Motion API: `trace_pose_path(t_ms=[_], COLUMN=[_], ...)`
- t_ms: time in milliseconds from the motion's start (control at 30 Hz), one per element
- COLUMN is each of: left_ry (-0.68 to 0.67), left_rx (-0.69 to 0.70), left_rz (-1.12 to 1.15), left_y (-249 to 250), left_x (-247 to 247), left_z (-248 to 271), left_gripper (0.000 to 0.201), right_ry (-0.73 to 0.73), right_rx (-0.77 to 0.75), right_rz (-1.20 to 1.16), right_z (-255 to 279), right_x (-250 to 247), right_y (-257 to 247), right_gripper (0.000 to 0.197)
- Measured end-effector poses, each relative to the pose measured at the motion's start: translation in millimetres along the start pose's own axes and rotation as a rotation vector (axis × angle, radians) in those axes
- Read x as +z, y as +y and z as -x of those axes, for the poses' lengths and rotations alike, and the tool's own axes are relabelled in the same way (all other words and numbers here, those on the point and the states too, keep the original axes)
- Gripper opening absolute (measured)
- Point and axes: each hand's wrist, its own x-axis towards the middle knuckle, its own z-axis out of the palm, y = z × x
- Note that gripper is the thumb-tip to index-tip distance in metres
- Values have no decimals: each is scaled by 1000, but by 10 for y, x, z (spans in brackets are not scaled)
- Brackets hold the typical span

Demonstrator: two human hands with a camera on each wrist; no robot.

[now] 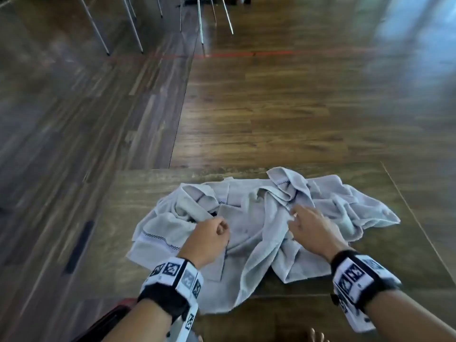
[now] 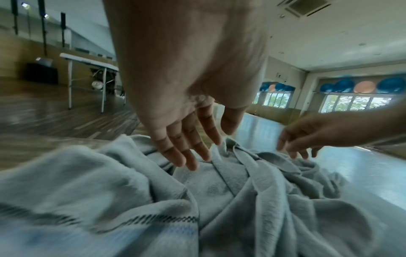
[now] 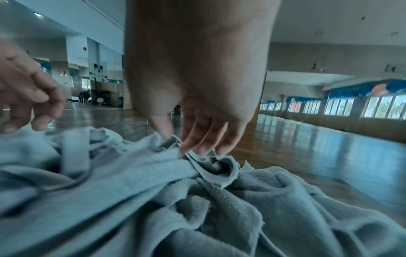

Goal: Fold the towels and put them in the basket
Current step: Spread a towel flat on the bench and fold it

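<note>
A crumpled heap of light grey-blue towels (image 1: 259, 230) with dark stitched borders lies on a wooden table (image 1: 118, 218). My left hand (image 1: 214, 233) hovers over the heap's left-centre. In the left wrist view its fingers (image 2: 193, 156) hang loosely straight just above the cloth (image 2: 219, 200) and hold nothing. My right hand (image 1: 299, 218) reaches into the middle of the heap. In the right wrist view, thumb and fingers of that hand (image 3: 175, 139) pinch a raised fold of towel (image 3: 153, 173). No basket is in view.
The table's far edge runs just behind the heap, with wooden floor beyond. Metal chair legs (image 1: 133, 28) stand far off at the top left. A dark red object (image 1: 111, 317) shows at the bottom left, beside my left forearm. Bare toes (image 1: 318, 336) peek in below.
</note>
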Motion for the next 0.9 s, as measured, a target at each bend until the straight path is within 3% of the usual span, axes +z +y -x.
trace_pose_path(t_ms=[67, 133, 233, 300, 467, 533, 600, 733, 800, 900], left_ry=[47, 84, 132, 168, 195, 231, 243, 231, 258, 273], left_rx=[58, 118, 191, 241, 320, 330, 293, 291, 242, 104], left_rz=[-15, -66, -86, -95, -29, 1, 14, -140, -183, -65], left_y=[-44, -43, -1, 44, 285, 406, 526, 675, 673, 632], left_x=[174, 328, 540, 634, 762, 755, 705, 561, 448, 205], left_z=[-271, -559, -760, -745, -394, -290, -178, 37, 124, 245], left_gripper=[12, 14, 15, 12, 18, 40, 64, 40, 38, 36], right_ry=[122, 152, 232, 394, 667, 687, 734, 864, 892, 830], right_rx=[19, 94, 99, 50, -161, -259, -349, -476, -493, -387], right_rz=[226, 429, 532, 453, -145, -271, -316, -419, -421, -179], right_z=[-261, -477, -559, -490, -120, 29, 192, 462, 564, 701], right_x=[153, 276, 376, 335, -96, -340, -570, -981, -1067, -1041], right_y=[62, 135, 284, 350, 234, 103, -55, -300, -374, -401], right_gripper=[29, 33, 26, 23, 20, 20, 18, 22, 21, 23])
